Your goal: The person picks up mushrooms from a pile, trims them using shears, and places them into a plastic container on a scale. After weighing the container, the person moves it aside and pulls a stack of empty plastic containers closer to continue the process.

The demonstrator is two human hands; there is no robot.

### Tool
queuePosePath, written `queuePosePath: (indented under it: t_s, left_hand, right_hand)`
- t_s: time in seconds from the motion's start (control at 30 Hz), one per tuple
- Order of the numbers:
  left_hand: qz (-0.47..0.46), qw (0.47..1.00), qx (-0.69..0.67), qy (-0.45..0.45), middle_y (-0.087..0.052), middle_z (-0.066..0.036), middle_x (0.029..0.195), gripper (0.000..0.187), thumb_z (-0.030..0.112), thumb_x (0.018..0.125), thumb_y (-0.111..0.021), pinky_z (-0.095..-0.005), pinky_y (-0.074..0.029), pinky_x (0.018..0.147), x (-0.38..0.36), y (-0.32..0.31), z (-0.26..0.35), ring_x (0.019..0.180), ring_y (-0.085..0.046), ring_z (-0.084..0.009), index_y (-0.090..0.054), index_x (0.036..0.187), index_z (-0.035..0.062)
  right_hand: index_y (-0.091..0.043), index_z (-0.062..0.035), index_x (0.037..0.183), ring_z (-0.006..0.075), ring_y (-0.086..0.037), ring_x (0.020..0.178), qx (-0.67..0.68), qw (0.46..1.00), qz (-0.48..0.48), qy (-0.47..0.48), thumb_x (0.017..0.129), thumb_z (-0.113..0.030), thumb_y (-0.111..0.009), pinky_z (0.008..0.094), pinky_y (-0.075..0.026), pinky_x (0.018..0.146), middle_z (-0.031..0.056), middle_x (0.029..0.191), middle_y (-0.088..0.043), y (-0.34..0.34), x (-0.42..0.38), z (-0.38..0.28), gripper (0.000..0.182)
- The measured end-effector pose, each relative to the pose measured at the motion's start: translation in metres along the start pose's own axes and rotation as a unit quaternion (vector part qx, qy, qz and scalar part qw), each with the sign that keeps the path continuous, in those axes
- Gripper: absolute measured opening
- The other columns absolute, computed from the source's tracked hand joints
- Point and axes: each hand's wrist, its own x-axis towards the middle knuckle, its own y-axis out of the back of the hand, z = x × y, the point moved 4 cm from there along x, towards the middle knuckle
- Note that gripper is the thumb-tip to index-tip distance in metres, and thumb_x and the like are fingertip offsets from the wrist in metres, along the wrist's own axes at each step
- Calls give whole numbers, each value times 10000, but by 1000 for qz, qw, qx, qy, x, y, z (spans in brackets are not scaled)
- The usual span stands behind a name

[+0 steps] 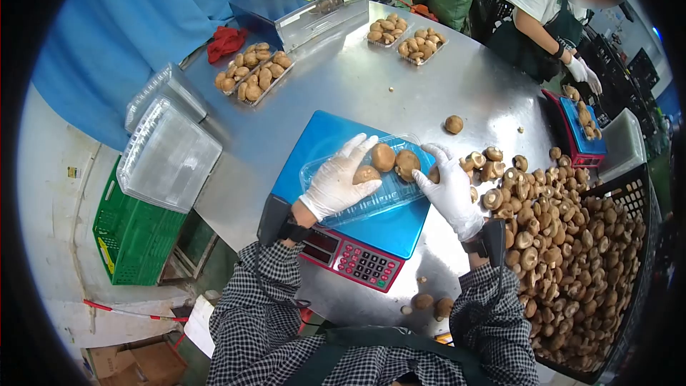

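Note:
A clear plastic tray (336, 212) lies on the blue platform of a digital scale (323, 134), with a few shiitake mushrooms in it. My left hand (334, 184), in a white glove, reaches over the tray's left part, thumb and fingers curled around a mushroom (366, 174). Two more mushrooms, one light brown (383, 158) and one darker (407, 165), sit between my hands. At the tray's right end, my gloved right hand (454, 196) has a partly hidden mushroom (434, 174) between thumb and fingers.
Loose mushrooms (543, 221) spill from a black crate (643, 243) on my right. Filled trays (254, 75) stand beside a wrapping machine (307, 18). Stacked plastic trays (168, 154) are at left, over a green crate (132, 232). A co-worker (547, 18) stands by another scale (582, 129).

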Motion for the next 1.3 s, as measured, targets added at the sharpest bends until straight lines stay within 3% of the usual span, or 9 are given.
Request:
queuePosePath:
  t_s: [0.13,0.33,0.43,0.67,0.87,1.1,1.13,1.23,1.3]
  left_hand:
    - [24,999,35,-6,-466,-155,1334,758,355,761,-751,-400,-439,992,-10,8,3,1197,-505,-334,-409,1391,109]
    - [1,998,4,67,-557,-113,1203,659,342,745,-766,-383,-494,882,-20,-5,-13,1050,-596,-309,-488,1287,91]
    - [49,999,-13,6,-585,-115,1156,576,314,766,-751,-383,-494,877,-22,-9,-10,1028,-605,-306,-515,1242,92]
    - [35,999,-22,21,-591,-141,1147,489,239,796,-725,-364,-482,898,-23,-3,-1,1060,-593,-304,-538,1213,62]
    - [32,996,-78,28,-591,-147,1122,510,177,789,-728,-386,-476,893,-20,-10,1,1021,-600,-304,-532,1242,46]
    - [51,998,28,1,-535,-109,1248,534,173,829,-703,-326,-469,841,-27,5,16,998,-561,-215,-506,1311,56]
    - [78,996,24,20,-537,-113,1240,530,171,822,-704,-332,-462,819,-30,11,27,1004,-558,-230,-511,1302,57]
    - [122,992,-9,-5,-566,-100,1184,452,127,808,-690,-322,-449,768,-37,17,75,945,-559,-224,-557,1235,56]
    - [40,992,-115,-11,-586,-103,1148,402,114,801,-687,-333,-468,779,-41,-9,112,959,-586,-228,-583,1186,56]
  right_hand:
    - [-505,-69,1263,309,-595,1024,-24,995,19,96,776,-249,-731,382,-504,876,147,1229,-543,-11,-4,-10,567]
    - [-432,-76,1343,349,-460,1216,-40,993,1,108,726,-252,-775,408,-411,1010,170,1338,-456,-16,-10,-14,727]
    - [-416,-87,1359,351,-453,1229,-30,994,21,103,697,-250,-803,410,-411,1015,172,1338,-453,-11,-19,-4,783]
    - [-549,-53,1211,338,-545,1116,-2,994,47,101,803,-258,-720,416,-446,960,166,1191,-575,-10,-29,1,488]
    - [-527,-70,1202,298,-536,1104,-7,987,23,159,798,-283,-695,407,-432,940,107,1178,-555,-39,-34,-9,487]
    - [-542,-39,1210,330,-532,1109,30,987,99,121,797,-270,-701,430,-440,945,156,1209,-558,22,-68,15,499]
    - [-571,-38,1172,322,-548,1092,19,994,99,53,787,-234,-696,423,-448,939,148,1184,-586,43,-79,20,449]
    - [-603,-54,1101,302,-571,1026,-113,979,166,-38,755,-137,-674,396,-471,877,111,1088,-613,61,-128,115,363]
    - [-608,-72,1048,273,-561,1003,-262,952,130,-87,738,-99,-647,373,-460,855,102,1087,-607,68,-159,143,314]
